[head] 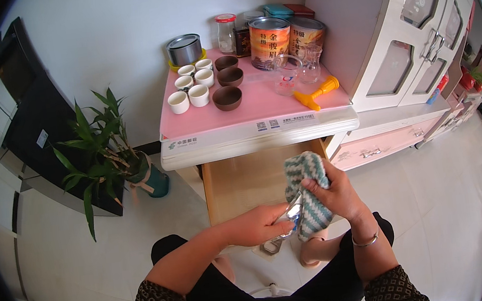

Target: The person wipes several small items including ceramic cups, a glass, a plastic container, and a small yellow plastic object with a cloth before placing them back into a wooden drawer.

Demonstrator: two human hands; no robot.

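Over an open drawer (244,181), my right hand (339,192) grips a green-and-white striped cloth (315,213), its upper end folded above my thumb. My left hand (263,224) holds a shiny silver packet (293,210) with some blue on it. The packet lies against the cloth's left side, and my fingers cover part of it, so its exact kind cannot be told. Behind the hands is the cabinet top with a pink mat (263,108). On it stand several white cups (179,102) and three brown bowls (227,98).
An orange-yellow T-shaped tool (317,94) lies by a clear glass pitcher (288,76). Behind are printed tea tins (270,42), a red-lidded jar (226,34) and a silver tin (185,50). A potted plant (107,152) stands left; a white cupboard (407,46) rises right.
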